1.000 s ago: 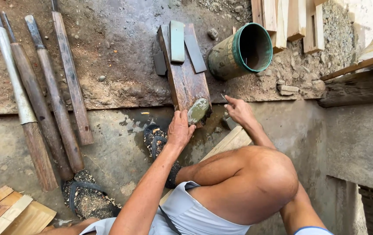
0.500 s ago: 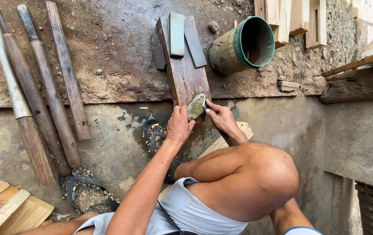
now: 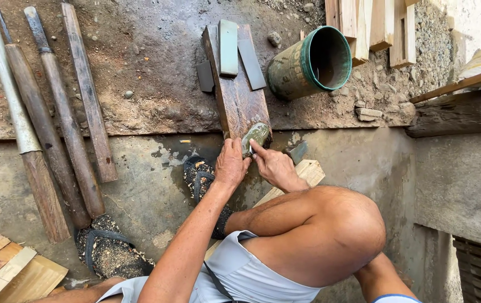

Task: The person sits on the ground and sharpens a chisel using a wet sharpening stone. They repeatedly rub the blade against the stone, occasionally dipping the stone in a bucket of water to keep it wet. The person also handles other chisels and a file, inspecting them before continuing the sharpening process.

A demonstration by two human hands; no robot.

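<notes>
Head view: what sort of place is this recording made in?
Probably an outdoor woodworking spot on rough ground. Long-handled tools lie on the dirt, cut timber pieces are stacked by a green bucket, and both hands hold a stone on a plank bearing flat stones.

No packages, labels, signs or screens show anywhere in this view.

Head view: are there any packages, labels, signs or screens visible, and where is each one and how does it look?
No packages, signs or screens show.
Green bucket: lies tilted on the ground beside the wooden board, round, green rim, worn yellowish patch on its side, too faded to tell if it is a label.
</notes>
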